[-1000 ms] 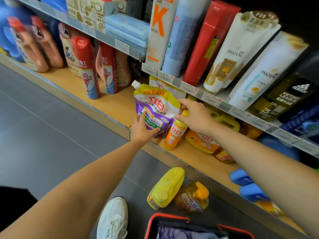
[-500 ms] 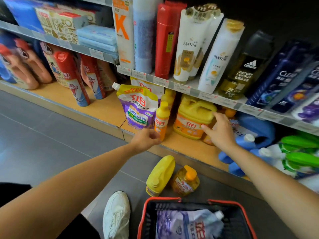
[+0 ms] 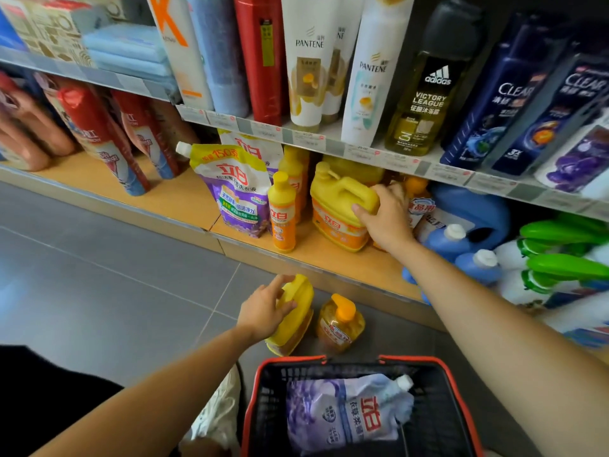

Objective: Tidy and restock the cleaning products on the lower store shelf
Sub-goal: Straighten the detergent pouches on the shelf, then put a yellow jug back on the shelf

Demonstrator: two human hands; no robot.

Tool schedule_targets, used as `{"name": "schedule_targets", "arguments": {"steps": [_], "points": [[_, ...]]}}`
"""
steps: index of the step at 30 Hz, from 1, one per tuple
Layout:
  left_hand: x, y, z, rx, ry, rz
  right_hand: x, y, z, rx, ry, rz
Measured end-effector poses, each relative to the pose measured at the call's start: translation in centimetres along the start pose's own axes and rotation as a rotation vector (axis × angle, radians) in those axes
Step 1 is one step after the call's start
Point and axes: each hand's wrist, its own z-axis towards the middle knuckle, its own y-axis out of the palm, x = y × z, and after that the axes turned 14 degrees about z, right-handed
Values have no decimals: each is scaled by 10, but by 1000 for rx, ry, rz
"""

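Observation:
On the lower wooden shelf [image 3: 184,196] stand a purple refill pouch [image 3: 234,192], a slim orange bottle [image 3: 281,212] and a yellow detergent jug [image 3: 339,206]. My right hand [image 3: 385,219] grips that jug at its right side, thumb in front. On the grey floor below, a second yellow jug [image 3: 296,315] stands beside an amber pump bottle [image 3: 341,324]. My left hand [image 3: 263,308] is closing over the top of the floor jug, fingers curved around its handle.
A red-rimmed black basket [image 3: 441,407] at the bottom holds a pale purple pouch [image 3: 346,413]. Blue bottles [image 3: 461,242] and green-capped white bottles [image 3: 560,258] fill the shelf's right end; red spray cans [image 3: 99,136] stand left. Shampoo bottles line the upper shelf [image 3: 296,133]. A white shoe [image 3: 217,413] is by the basket.
My left hand left the pouch and dropped to the yellow jug on the floor. My right hand released the slim orange bottle and moved right onto the shelf jug.

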Motion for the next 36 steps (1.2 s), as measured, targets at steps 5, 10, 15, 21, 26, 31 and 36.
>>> {"name": "schedule_targets", "arguments": {"steps": [5, 10, 15, 21, 26, 31, 36], "points": [[-21, -15, 8, 10, -83, -75, -5, 4, -15, -85, 3, 57], [-30, -25, 7, -45, -87, -154, -10, -14, -18, -234, 43, -11], [-25, -30, 0, -160, -37, -154, -16, -28, -25, -298, -34, 1], [11, -37, -7, -307, -45, -194, -15, -56, -27, -269, 35, -47], [52, -76, -11, -325, 103, -58, -30, -75, -44, -230, -22, -37], [106, -136, -20, -71, 205, -270, -50, -121, -66, -222, -71, 14], [159, -181, -35, 60, 384, -485, -75, -166, -98, -209, -97, 108]]}}
